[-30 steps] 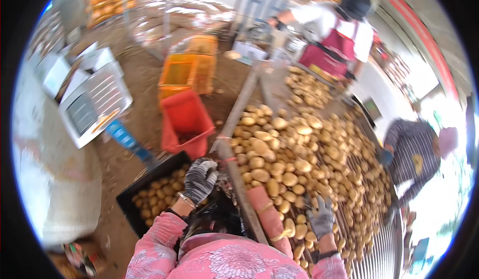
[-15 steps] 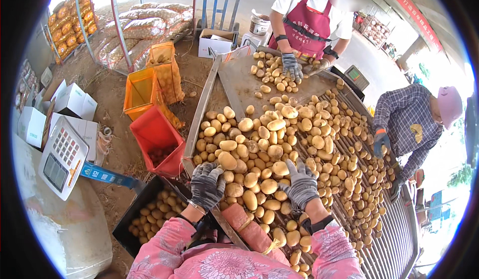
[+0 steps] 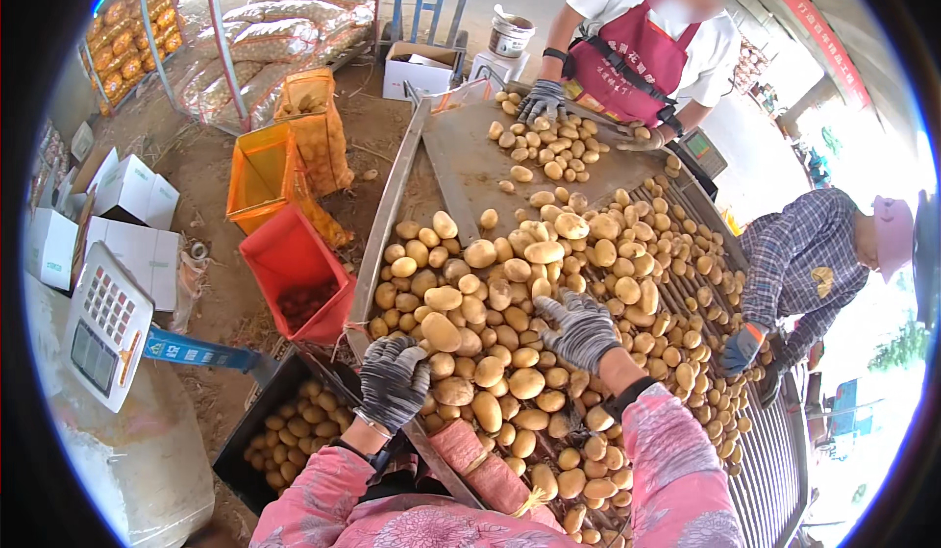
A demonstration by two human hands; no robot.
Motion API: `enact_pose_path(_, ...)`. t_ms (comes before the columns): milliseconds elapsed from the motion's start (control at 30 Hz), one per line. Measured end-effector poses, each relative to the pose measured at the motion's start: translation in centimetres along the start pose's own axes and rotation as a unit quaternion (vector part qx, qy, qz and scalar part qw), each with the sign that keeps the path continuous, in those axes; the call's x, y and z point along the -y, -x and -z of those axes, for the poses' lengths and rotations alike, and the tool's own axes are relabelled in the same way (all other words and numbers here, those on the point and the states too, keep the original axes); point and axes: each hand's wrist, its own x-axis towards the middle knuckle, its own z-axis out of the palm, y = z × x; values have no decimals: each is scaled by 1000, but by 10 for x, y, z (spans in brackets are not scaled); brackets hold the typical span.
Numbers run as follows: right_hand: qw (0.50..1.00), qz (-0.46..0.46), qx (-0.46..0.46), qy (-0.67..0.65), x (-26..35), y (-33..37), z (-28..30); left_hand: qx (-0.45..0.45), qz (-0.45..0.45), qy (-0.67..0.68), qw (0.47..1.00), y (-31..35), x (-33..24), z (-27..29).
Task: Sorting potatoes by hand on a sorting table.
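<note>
A heap of yellow potatoes [image 3: 487, 372] covers the near part of a metal sorting table [image 3: 387, 220]. At the table's left edge, my left hand [image 3: 394, 383], in a grey striped glove, has its fingers curled in beside the potatoes. Whatever lies under those fingers is hidden. My right hand [image 3: 580, 332], gloved alike, reaches over the middle of the heap with its fingers apart, touching the potatoes. A reddish wrapped pad [image 3: 480, 460] tied with yellow cord lies along the near edge between my arms.
Left of the table stand a black crate [image 3: 235, 450] of potatoes, a red basket [image 3: 294, 264], an orange basket [image 3: 257, 175] and a scale [image 3: 108, 323]. Across it works a person in a maroon apron [image 3: 627, 63]; another in a checked shirt [image 3: 799, 244] bends over the slatted right side.
My right hand has moved up and slightly left over the heap. My left hand has shifted down and left, its fingers more curled. Both co-workers have moved their hands.
</note>
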Motion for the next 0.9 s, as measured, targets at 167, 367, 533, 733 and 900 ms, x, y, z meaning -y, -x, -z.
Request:
enact_pose_path(167, 993, -98, 7, 69, -56, -20, -6, 4, 0, 6, 1000, -3, -4, 0)
enact_pose_path(367, 983, -159, -19, 84, -52, -38, 47, 28, 10, -15, 999, 2, 1, 0)
enact_pose_path(533, 983, 73, -151, 78, -10, -76, 35, 39, 6, 5, 999, -3, -4, -14)
enact_pose_path(733, 998, 4, -61, 4, -32, -72, 2, 45, 17, -9, 999, -2, -3, -4)
enact_pose_path(900, 978, -150, -101, 108, -67, -71, 6, 15, 6, -26, 1000, 2, 3, -1)
